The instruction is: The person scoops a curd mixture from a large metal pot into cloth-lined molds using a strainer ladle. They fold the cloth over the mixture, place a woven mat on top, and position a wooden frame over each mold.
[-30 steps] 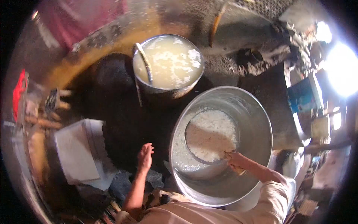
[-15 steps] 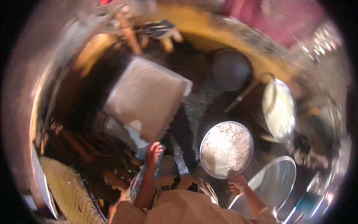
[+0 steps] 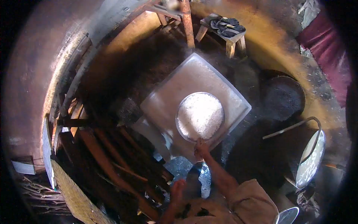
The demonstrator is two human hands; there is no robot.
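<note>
The right hand (image 3: 201,150) grips the scoop (image 3: 201,93) at its six o'clock; the scoop, full of white mash (image 3: 201,114), is over the pale box (image 3: 164,98). A firm wrist and a level rim should best prevent spills. The left hand (image 3: 178,186), towards seven o'clock, is too dim to tell open from closed.

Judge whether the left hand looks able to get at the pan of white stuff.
Probably yes: the left hand is near the pan, and nothing visible stands between it and the pan's left rim. The right hand takes up only the near edge.
</note>
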